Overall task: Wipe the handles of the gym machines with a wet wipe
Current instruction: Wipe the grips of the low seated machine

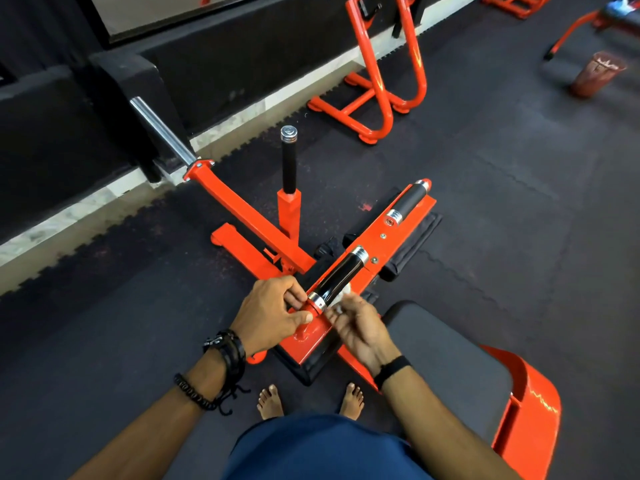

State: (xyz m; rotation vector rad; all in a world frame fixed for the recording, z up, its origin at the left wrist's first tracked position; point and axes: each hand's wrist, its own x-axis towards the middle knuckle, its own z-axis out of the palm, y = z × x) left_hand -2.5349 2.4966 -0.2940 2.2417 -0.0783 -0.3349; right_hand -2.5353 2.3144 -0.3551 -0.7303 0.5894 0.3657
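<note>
An orange rowing machine stands on the floor in front of me, with a crossbar (pixel 381 237) carrying two black handles. The near handle (pixel 337 278) looks glossy and has silver collars at both ends. My left hand (pixel 273 313) grips the orange end of the bar just below the near handle's lower collar. My right hand (pixel 356 323) holds a white wet wipe (pixel 341 296) against the right side of that handle near its lower end. The far handle (pixel 410 200) is matte black. A third black handle (pixel 288 161) stands upright on an orange post.
A chrome weight sleeve (pixel 162 131) sticks out at the left toward a black wall base. A grey padded seat (pixel 446 362) on an orange frame is at my right. An orange rack (pixel 384 74) stands behind, and a reddish bucket (pixel 597 74) sits far right. Black rubber mats cover the floor.
</note>
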